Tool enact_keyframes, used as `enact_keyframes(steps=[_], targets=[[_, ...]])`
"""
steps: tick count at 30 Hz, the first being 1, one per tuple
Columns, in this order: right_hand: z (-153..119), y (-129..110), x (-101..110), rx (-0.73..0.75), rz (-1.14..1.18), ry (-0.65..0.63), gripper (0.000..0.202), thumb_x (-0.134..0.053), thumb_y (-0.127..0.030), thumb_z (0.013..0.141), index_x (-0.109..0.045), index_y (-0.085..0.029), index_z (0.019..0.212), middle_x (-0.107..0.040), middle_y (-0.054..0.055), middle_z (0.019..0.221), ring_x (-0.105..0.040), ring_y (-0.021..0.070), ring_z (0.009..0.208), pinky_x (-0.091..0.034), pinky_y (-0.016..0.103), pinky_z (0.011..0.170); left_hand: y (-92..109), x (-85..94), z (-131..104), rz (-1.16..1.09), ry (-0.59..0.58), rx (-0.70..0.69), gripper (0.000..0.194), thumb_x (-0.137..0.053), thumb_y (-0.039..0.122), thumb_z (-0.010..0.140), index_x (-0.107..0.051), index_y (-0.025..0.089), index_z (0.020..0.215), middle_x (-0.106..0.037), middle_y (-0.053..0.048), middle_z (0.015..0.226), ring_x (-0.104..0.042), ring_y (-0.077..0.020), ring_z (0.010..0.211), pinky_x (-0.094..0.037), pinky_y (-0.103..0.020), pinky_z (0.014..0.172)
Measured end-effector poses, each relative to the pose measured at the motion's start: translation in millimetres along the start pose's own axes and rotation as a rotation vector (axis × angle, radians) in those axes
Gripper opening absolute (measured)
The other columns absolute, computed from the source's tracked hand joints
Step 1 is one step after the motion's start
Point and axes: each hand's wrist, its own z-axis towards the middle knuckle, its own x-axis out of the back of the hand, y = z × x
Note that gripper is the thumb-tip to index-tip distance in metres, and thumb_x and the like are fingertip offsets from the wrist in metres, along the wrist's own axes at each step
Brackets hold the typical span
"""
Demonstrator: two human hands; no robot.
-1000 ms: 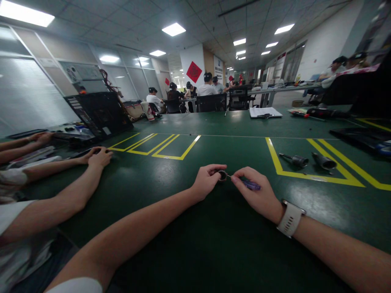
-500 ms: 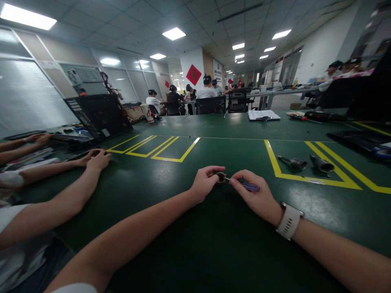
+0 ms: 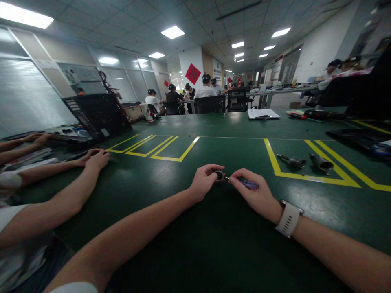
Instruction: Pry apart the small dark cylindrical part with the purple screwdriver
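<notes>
My left hand (image 3: 203, 182) grips a small round metal part (image 3: 219, 176) between thumb and fingers, its dark hollow end turned toward the right. In my right hand (image 3: 252, 191) is a screwdriver with a purple handle (image 3: 249, 184), pinched near the front. Its thin shaft (image 3: 226, 178) points left and reaches the opening of the part; whether the tip touches anything inside is too small to tell. Both hands are just above the green table (image 3: 214, 236). To the right, a grey metal piece with a shaft (image 3: 293, 162) and a hollow grey metal housing (image 3: 321, 162) lie within yellow tape.
Yellow tape outlines (image 3: 174, 158) mark the table on the left, and more (image 3: 308, 178) on the right. A co-worker's hands (image 3: 97, 158) are at the left, near a black panel (image 3: 99, 116). Farther back lie an open notebook (image 3: 263, 114) and some tools (image 3: 325, 114).
The camera view has shifted very slightly. Both hands keep nearly the same position, with the screwdriver still at the round part.
</notes>
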Motion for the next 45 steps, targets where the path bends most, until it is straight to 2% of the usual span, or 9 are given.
enact_keyframes(steps=[6, 15, 29, 40, 45], targets=[[0.3, 1.6, -1.1, 0.008, -0.012, -0.007, 0.013, -0.052, -0.026, 0.083, -0.060, -0.018, 0.077, -0.061, 0.003, 0.073, -0.058, 0.0167, 0.068, -0.045, 0.029, 0.059, 2.9, -0.7, -0.5, -0.082, 0.010, 0.022, 0.023, -0.056, 0.006, 0.070, -0.066, 0.012, 0.090, -0.067, -0.006, 0.089, -0.065, -0.0174, 0.084, -0.054, -0.035, 0.079], [0.6, 1.6, -1.6, 0.025, 0.058, -0.049, 0.010, -0.054, -0.025, 0.084, -0.061, -0.019, 0.082, -0.063, 0.003, 0.080, -0.059, 0.0164, 0.073, -0.047, 0.030, 0.064, 3.2, 1.3, -0.7, -0.083, -0.008, 0.034, 0.025, -0.055, 0.005, 0.071, -0.065, 0.013, 0.092, -0.068, -0.007, 0.092, -0.065, -0.0175, 0.086, -0.053, -0.036, 0.083], [2.4, 4.1, 2.6, -0.159, 0.219, -0.053, 0.018, -0.055, -0.035, 0.081, -0.062, -0.018, 0.079, -0.063, 0.003, 0.077, -0.057, 0.0164, 0.069, -0.045, 0.029, 0.060, -1.7, 4.4, 1.9, -0.146, 0.002, 0.055, 0.025, -0.054, 0.004, 0.069, -0.061, 0.013, 0.092, -0.066, -0.006, 0.086, -0.065, -0.0204, 0.089, -0.052, -0.040, 0.086], [4.6, 2.8, 2.4, -0.170, 0.217, -0.069, 0.017, -0.056, -0.035, 0.080, -0.062, -0.019, 0.079, -0.063, 0.002, 0.077, -0.058, 0.0167, 0.071, -0.045, 0.030, 0.061, 0.9, 4.5, 0.3, -0.102, -0.009, 0.040, 0.027, -0.054, 0.003, 0.069, -0.061, 0.013, 0.093, -0.066, -0.006, 0.089, -0.064, -0.0204, 0.091, -0.051, -0.039, 0.087], [3.5, 1.5, 2.8, -0.165, 0.194, -0.032, 0.020, -0.055, -0.036, 0.082, -0.062, -0.018, 0.080, -0.064, 0.003, 0.078, -0.059, 0.0167, 0.069, -0.046, 0.029, 0.059, 3.0, 2.7, 0.0, -0.098, 0.009, 0.036, 0.027, -0.055, 0.003, 0.069, -0.059, 0.013, 0.093, -0.064, -0.006, 0.091, -0.064, -0.0186, 0.089, -0.052, -0.038, 0.086]])
